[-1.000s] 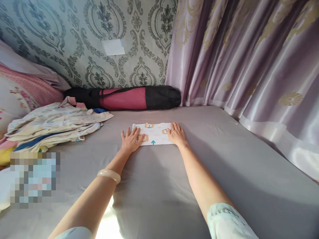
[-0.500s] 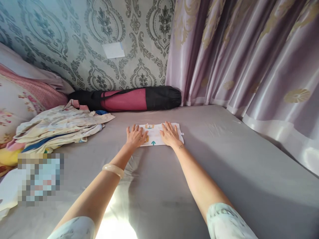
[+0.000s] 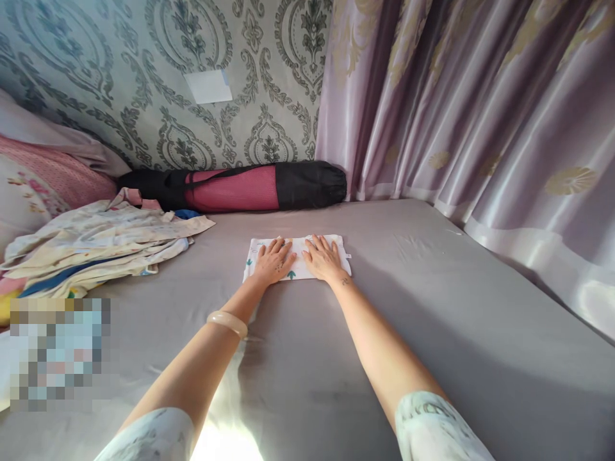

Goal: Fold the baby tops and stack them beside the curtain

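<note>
A white printed cloth (image 3: pixel 298 265), folded into a flat rectangle with a small tag on its right edge, lies on the grey bed sheet (image 3: pixel 327 358). My left hand (image 3: pixel 275 261) rests palm down on its middle-left part, fingers spread. On the right part of the cloth, my right hand (image 3: pixel 323 257) also lies flat with its fingers apart. Both hands press on the cloth without gripping it. Green leaf prints show between and beside the hands; the rest of the print is partly covered by them.
To the left lies a pile of light-coloured clothes (image 3: pixel 106 237). A black and pink rolled bag (image 3: pixel 235 189) lies along the patterned wall (image 3: pixel 259 77). Purple curtains (image 3: pixel 432 115) hang along the right side. A blurred-out item (image 3: pixel 67 352) sits at the lower left.
My left hand has slid right, from the cloth's left end toward its middle, uncovering that end. My right hand stays on the right part. The view has shifted slightly.
</note>
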Tool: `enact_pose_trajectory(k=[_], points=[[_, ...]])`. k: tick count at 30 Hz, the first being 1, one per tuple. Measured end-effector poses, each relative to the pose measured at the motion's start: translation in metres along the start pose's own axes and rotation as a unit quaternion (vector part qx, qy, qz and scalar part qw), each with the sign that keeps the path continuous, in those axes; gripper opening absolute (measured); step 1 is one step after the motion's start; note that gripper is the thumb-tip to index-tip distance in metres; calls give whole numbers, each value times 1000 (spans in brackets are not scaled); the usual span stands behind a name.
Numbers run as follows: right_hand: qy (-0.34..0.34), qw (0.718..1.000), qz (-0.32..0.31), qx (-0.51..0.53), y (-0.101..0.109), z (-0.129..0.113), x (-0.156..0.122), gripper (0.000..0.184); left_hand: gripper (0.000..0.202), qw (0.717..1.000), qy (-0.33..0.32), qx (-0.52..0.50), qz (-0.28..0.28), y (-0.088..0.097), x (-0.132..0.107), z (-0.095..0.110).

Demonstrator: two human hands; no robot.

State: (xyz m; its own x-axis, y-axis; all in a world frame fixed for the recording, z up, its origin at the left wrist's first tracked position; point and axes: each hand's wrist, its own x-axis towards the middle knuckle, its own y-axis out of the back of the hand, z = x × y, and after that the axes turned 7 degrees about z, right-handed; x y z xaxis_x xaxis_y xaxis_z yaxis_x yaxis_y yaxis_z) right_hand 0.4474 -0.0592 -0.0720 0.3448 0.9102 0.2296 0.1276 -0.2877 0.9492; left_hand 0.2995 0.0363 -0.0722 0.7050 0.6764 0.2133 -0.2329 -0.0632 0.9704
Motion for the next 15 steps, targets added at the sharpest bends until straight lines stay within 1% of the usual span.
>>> enact_pose_trajectory(k=[5,10,15], points=[[-14,1000,-2,22,3,11,6,51,56,1000,10,-18,-1,0,7,-13],[-61,998,-3,33,8,29,12,50,55,999,38,0,-14,-1,17,-36],[-91,995,7,45,10,44,15,46,50,996,62,38,-46,6,36,-58]])
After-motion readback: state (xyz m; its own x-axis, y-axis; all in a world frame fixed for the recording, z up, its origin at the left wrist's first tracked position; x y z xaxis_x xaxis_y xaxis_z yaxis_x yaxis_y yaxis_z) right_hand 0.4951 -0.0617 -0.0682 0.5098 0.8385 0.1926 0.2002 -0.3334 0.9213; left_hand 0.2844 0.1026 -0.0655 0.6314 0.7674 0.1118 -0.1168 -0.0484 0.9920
